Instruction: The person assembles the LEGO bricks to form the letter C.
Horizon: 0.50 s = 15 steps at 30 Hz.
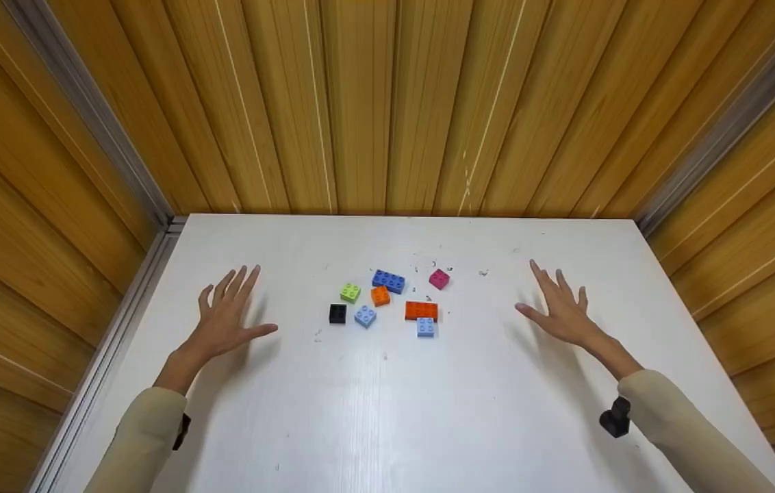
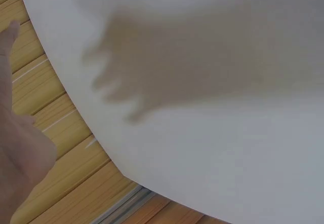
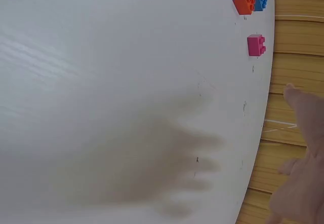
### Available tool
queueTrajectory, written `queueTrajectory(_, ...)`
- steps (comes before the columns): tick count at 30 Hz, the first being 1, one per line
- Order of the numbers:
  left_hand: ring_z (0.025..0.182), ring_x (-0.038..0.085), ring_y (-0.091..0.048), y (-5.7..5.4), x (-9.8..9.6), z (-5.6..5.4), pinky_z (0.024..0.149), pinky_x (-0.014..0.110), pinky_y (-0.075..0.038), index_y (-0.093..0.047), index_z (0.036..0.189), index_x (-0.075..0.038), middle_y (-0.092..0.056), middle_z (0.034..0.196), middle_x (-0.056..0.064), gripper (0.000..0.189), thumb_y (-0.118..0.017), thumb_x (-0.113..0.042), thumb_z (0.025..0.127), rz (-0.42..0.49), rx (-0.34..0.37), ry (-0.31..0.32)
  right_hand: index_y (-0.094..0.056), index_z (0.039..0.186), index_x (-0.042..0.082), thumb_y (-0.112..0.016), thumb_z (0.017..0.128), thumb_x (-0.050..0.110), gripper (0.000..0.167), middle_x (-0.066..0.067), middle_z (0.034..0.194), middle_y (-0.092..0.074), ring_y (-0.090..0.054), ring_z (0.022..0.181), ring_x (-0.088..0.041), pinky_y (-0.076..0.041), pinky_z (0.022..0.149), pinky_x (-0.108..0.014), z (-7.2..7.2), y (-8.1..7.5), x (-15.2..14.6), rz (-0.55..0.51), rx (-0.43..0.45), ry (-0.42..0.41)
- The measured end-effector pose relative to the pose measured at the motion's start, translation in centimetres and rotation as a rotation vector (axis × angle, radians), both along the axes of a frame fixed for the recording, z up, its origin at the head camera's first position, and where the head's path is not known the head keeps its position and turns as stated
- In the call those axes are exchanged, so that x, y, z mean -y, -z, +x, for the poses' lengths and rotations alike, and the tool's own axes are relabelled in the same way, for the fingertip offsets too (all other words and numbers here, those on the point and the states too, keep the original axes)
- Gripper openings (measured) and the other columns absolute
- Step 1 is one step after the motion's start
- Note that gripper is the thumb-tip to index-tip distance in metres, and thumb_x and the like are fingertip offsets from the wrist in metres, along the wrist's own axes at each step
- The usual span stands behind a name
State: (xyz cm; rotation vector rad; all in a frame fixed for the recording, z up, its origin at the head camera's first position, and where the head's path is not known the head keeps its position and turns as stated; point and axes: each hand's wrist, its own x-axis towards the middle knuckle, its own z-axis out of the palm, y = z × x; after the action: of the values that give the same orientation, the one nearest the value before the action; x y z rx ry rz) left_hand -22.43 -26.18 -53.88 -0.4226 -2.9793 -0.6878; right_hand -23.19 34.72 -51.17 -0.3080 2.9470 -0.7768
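Note:
My left hand (image 1: 224, 320) hovers over the left part of the white table with its fingers spread, touching nothing. Nearest to it are a black brick (image 1: 337, 313) and a lime green brick (image 1: 350, 292). Beside these lie a light blue brick (image 1: 365, 315), a small orange brick (image 1: 380, 296) and a long blue brick (image 1: 388, 281). An orange-red brick (image 1: 421, 310) has a second light blue brick (image 1: 425, 327) against its front side; whether they are joined I cannot tell. The magenta brick (image 1: 439, 279) sits nearest my right hand (image 1: 563, 316), which hovers with spread fingers and holds nothing.
The white table (image 1: 374, 411) carries small dark marks around the bricks. Wood-patterned walls (image 1: 360, 103) stand behind it and on both sides, with grey metal rails (image 1: 103, 116) at the corners. A black device (image 1: 615, 418) is at the right sleeve.

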Motion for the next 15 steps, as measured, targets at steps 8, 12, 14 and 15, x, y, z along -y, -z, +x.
queueTrajectory(8, 0.145, 0.044, -0.033, -0.5, -1.3, 0.1, 0.115, 0.066, -0.012, -0.026, 0.163, -0.016, -0.046, 0.157, 0.02, 0.1, -0.08, -0.046, 0.085, 0.08, 0.011, 0.022, -0.014, 0.163, 0.004, -0.056, 0.105, 0.034, 0.078, -0.036, 0.16, -0.029, -0.032, 0.145, -0.057, -0.025, 0.112, -0.077, 0.5, -0.4, 0.4, -0.2, 0.073, -0.027)
queueTrajectory(12, 0.141, 0.041, -0.041, -0.7, -2.3, 0.3, 0.113, 0.065, -0.021, -0.026, 0.163, -0.018, -0.052, 0.152, 0.018, 0.097, -0.079, -0.047, 0.086, 0.122, 0.044, 0.02, -0.015, 0.163, 0.005, -0.054, 0.106, 0.036, 0.075, -0.036, 0.158, -0.033, -0.038, 0.143, -0.055, -0.034, 0.113, -0.068, 0.7, -0.3, 0.5, -0.281, 0.181, -0.034)
queueTrajectory(14, 0.14, 0.04, -0.045, -0.9, -2.7, 0.3, 0.113, 0.066, -0.023, -0.026, 0.163, -0.019, -0.054, 0.151, 0.017, 0.097, -0.078, -0.047, 0.087, 0.157, 0.068, 0.021, -0.016, 0.163, 0.006, -0.054, 0.106, 0.036, 0.075, -0.035, 0.157, -0.035, -0.041, 0.142, -0.053, -0.037, 0.112, -0.066, 0.8, -0.2, 0.6, -0.298, 0.21, -0.047)
queueTrajectory(15, 0.139, 0.04, -0.046, -1.0, -2.9, 0.3, 0.114, 0.068, -0.024, -0.025, 0.163, -0.019, -0.055, 0.15, 0.017, 0.096, -0.078, -0.048, 0.087, 0.174, 0.08, 0.023, -0.016, 0.163, 0.006, -0.054, 0.106, 0.036, 0.074, -0.034, 0.157, -0.037, -0.043, 0.141, -0.052, -0.038, 0.112, -0.065, 0.9, -0.2, 0.7, -0.304, 0.217, -0.054)
